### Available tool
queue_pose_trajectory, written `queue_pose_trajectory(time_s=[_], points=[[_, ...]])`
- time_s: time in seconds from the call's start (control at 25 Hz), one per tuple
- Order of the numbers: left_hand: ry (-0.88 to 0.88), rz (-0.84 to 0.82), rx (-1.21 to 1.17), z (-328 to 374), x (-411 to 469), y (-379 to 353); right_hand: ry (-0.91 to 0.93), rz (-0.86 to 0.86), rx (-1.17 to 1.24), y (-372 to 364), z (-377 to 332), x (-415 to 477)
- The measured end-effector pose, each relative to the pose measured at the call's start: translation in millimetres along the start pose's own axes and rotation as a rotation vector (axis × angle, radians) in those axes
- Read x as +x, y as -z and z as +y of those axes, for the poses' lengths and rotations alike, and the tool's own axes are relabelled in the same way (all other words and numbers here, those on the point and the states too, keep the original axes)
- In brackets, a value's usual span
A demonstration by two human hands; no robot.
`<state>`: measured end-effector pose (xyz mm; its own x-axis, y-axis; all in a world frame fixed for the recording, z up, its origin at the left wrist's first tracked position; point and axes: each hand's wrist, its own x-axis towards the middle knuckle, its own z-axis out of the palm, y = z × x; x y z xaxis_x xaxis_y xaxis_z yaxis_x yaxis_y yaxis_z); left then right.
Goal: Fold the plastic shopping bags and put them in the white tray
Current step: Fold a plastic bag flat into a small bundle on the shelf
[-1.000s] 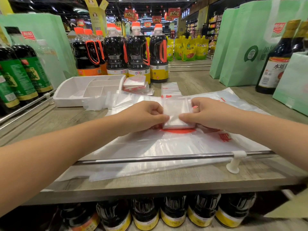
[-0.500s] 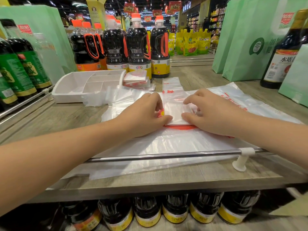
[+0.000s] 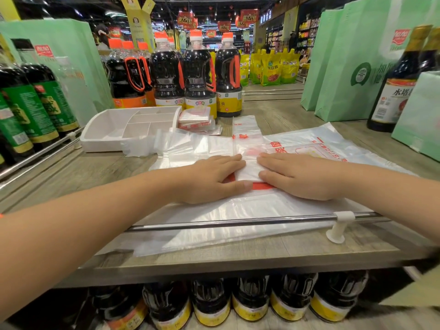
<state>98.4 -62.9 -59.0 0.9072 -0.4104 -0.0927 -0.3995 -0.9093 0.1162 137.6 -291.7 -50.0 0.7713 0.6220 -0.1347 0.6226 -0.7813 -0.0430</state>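
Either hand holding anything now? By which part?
Nothing is gripped. The left hand and right hand lie flat, pressing the folded bag at its left and right edges.

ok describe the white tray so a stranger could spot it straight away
On the wooden shelf, look back left, just in front of the orange-capped dark sauce bottles. The white tray sits there, left of a small stack of folded bags; it alone is rigid, with dividers inside.

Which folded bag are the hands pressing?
The folded bag between the left hand and right hand, atop the spread bags; the others lie beside the white tray.
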Motion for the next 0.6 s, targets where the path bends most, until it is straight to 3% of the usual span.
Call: queue_pose_trajectory(time_s=[0.12, 0.36, 0.6], points=[[-0.012, 0.023, -0.003, -5, -1, 5, 0.023, 0.005, 0.044, 1, 7, -1], [-0.101, 0.134, 0.135, -4, -8, 14, 0.124, 0.184, 0.087, 6, 3, 0], [-0.301, 0.378, -0.098, -11, -20, 6, 0.17, 0.319, 0.325, 3, 9, -16]])
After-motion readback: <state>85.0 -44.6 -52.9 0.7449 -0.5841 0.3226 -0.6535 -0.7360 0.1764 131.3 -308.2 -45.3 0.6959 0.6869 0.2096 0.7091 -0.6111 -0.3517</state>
